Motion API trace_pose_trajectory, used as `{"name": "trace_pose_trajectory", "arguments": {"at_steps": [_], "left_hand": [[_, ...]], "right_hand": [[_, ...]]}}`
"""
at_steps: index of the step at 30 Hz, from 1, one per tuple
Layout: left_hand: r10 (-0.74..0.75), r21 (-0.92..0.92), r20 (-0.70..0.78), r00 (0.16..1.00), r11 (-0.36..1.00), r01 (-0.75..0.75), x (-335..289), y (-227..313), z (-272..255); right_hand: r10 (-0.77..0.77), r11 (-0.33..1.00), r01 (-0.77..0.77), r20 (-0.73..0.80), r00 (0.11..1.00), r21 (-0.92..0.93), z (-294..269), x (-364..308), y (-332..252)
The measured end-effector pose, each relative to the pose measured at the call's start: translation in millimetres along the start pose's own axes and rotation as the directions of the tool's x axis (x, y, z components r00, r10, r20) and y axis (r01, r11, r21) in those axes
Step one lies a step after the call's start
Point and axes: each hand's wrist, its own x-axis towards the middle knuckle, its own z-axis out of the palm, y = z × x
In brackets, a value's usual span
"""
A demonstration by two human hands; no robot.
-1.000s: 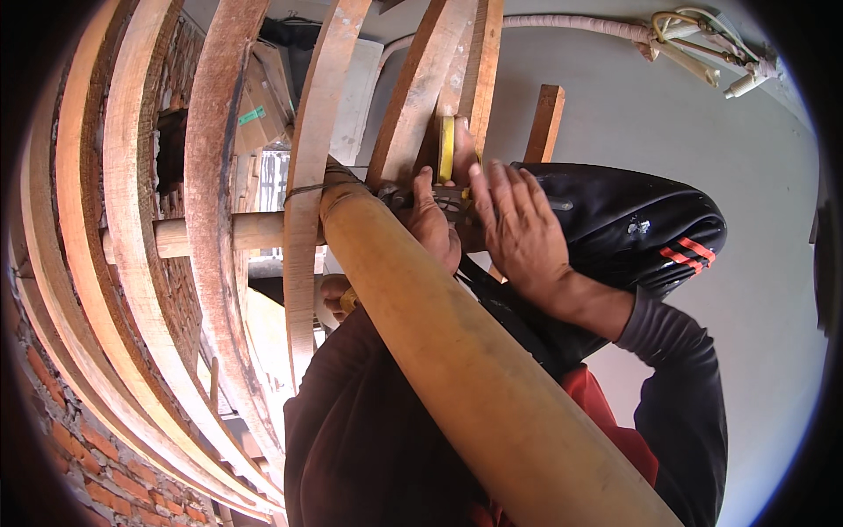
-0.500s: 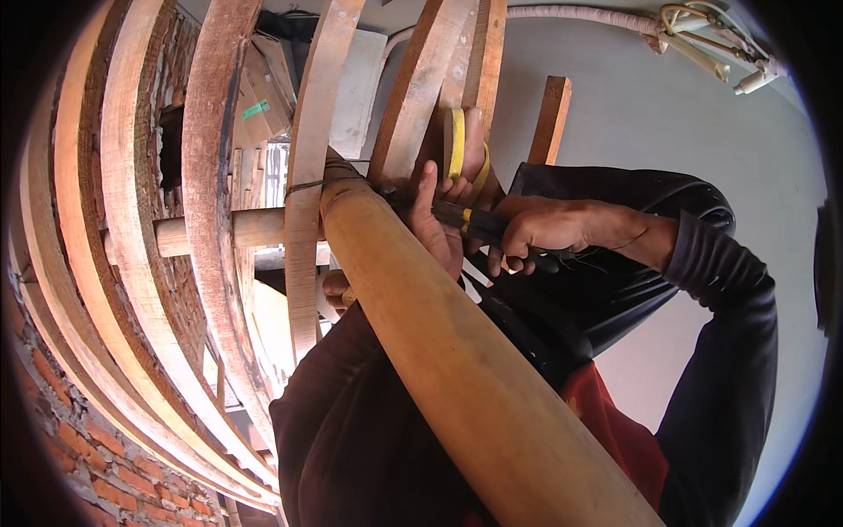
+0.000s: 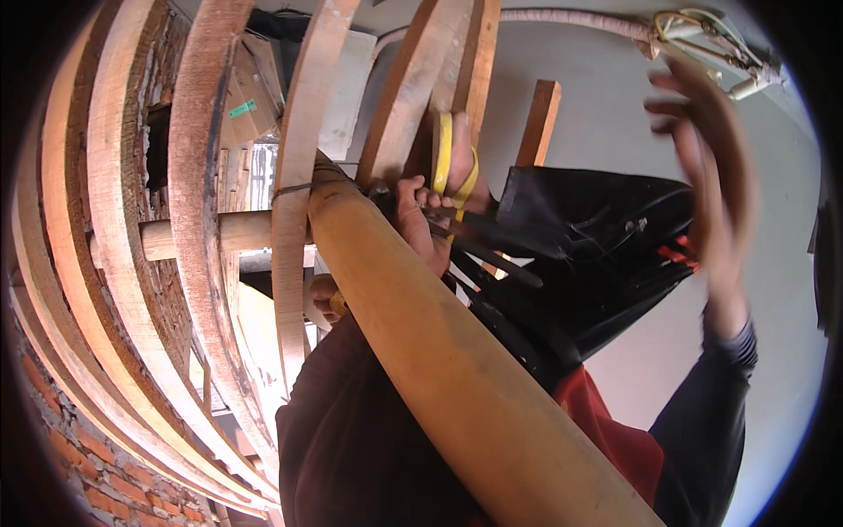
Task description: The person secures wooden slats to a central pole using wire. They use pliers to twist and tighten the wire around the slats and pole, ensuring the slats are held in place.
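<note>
A thick round wooden pole [image 3: 457,369] runs diagonally from the upper middle to the lower right. My left hand [image 3: 420,224] sits just behind its upper end, fingers curled around the black straps [image 3: 492,255] of a black bag [image 3: 606,255]. A yellow loop [image 3: 446,158] stands up right above that hand. My right hand [image 3: 707,167] is raised at the upper right, blurred, with its fingers spread and nothing in it, clear of the bag. My dark sleeve [image 3: 360,439] fills the lower middle.
Several curved wooden slats [image 3: 198,228] arc down the left, tied to a horizontal wooden dowel [image 3: 237,233]. A brick wall [image 3: 53,395] is at the far left. Straight wooden battens [image 3: 537,123] lean on a pale wall, with a pipe and loose wires [image 3: 702,35] at the top right.
My right hand has let go of the black bag and swung up and to the right, fingers apart. My left hand has stayed at the pole's upper end.
</note>
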Motion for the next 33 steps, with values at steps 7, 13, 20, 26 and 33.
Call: {"name": "trace_pose_trajectory", "arguments": {"at_steps": [7,13,20,26,33], "left_hand": [[-0.054,0.032,0.077,0.996,0.998,0.051,-2.4,-0.9,10.3],[0.0,-0.081,0.231,0.973,0.997,0.019,18.0,-4.6,1.9],[0.085,-0.102,0.138,0.987,0.992,-0.071,1.6,0.1,12.8],[0.046,-0.119,0.096,0.994,0.992,-0.035,7.2,-5.7,14.2],[-0.015,-0.018,0.07,0.997,1.0,0.016,6.4,-1.5,2.5]], "right_hand": [[-0.112,0.584,0.41,0.431,0.895,-0.7,124.1,-77.5,10.5],[-0.126,0.589,0.43,0.447,0.885,-0.684,108.0,-49.3,38.9],[0.298,0.937,0.042,0.858,0.419,-0.346,80.5,45.3,29.6],[0.066,0.17,-0.985,0.998,0.019,0.007,94.7,-6.6,81.6],[-0.126,0.878,0.323,0.481,0.868,-0.353,65.6,-48.7,9.1]]}}
